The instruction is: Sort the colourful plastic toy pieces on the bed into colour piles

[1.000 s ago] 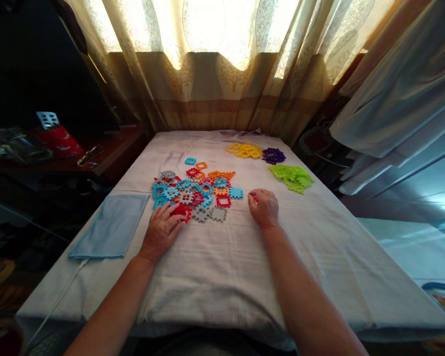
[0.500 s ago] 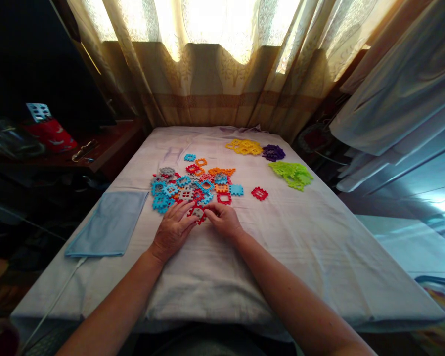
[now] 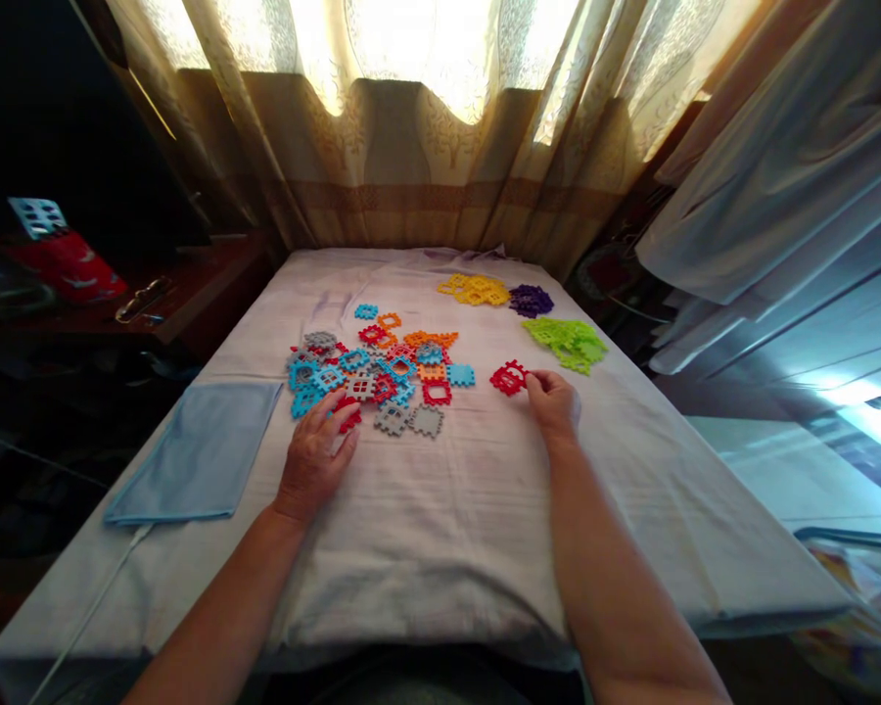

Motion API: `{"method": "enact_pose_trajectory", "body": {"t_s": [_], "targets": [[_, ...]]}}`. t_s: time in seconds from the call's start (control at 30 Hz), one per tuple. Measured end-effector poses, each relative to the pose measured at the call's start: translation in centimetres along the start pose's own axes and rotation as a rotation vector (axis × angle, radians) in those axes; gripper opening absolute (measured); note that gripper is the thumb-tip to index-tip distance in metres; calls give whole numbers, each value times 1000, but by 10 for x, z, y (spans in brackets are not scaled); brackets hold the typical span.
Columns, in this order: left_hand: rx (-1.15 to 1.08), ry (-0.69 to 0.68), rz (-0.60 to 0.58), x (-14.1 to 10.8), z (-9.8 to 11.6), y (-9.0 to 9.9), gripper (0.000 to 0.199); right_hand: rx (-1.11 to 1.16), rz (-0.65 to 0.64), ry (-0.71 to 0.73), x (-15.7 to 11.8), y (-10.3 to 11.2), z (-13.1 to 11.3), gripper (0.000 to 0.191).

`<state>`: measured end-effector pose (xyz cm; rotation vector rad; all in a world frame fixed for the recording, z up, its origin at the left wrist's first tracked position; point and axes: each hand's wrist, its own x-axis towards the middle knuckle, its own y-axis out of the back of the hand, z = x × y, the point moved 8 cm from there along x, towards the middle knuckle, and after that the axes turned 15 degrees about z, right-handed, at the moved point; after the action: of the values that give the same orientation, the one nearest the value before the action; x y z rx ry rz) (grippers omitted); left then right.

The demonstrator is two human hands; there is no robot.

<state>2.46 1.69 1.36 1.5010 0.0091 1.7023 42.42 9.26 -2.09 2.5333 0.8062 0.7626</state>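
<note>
My right hand (image 3: 553, 401) pinches a red notched piece (image 3: 515, 374) at its right edge, above or overlapping another red piece (image 3: 505, 384) on the cloth. My left hand (image 3: 315, 452) has its fingers apart at the near edge of a mixed pile, its fingertips by a red piece (image 3: 347, 415). The pile holds several blue, grey, red and orange pieces, among them a flat blue square (image 3: 460, 375) and a red frame (image 3: 436, 393). Two grey pieces, one with an opening (image 3: 393, 421) and one solid (image 3: 427, 421), lie at the pile's near side.
Farther back on the white cloth (image 3: 455, 548) are yellow (image 3: 475, 289), purple (image 3: 531, 301) and green (image 3: 569, 343) piles. A folded blue cloth (image 3: 195, 450) with a white cord (image 3: 92, 612) lies at the left. Curtains (image 3: 411, 166) hang behind.
My right hand has moved right with a red piece, over to the lone red one. My left hand has shifted slightly left and its fingers have spread. Two grey pieces now show where my hands were.
</note>
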Motion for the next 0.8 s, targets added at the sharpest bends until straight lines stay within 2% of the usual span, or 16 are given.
{"method": "enact_pose_trajectory", "body": {"t_s": [0.27,0.43,0.53,0.63,0.8], "targets": [[46,124,41,0,-25,11,32,-187,43,32,1,3,9,31],[68,180,72,1,-37,18,30,-162,113,215,-4,5,-6,34],[65,189,75,1,-37,18,29,-122,19,403,-25,-7,-35,30],[58,187,72,1,-35,17,29,-68,-141,588,-60,-24,-70,26],[46,170,85,1,-32,17,28,-82,-351,767,-104,-44,-102,27]]}}
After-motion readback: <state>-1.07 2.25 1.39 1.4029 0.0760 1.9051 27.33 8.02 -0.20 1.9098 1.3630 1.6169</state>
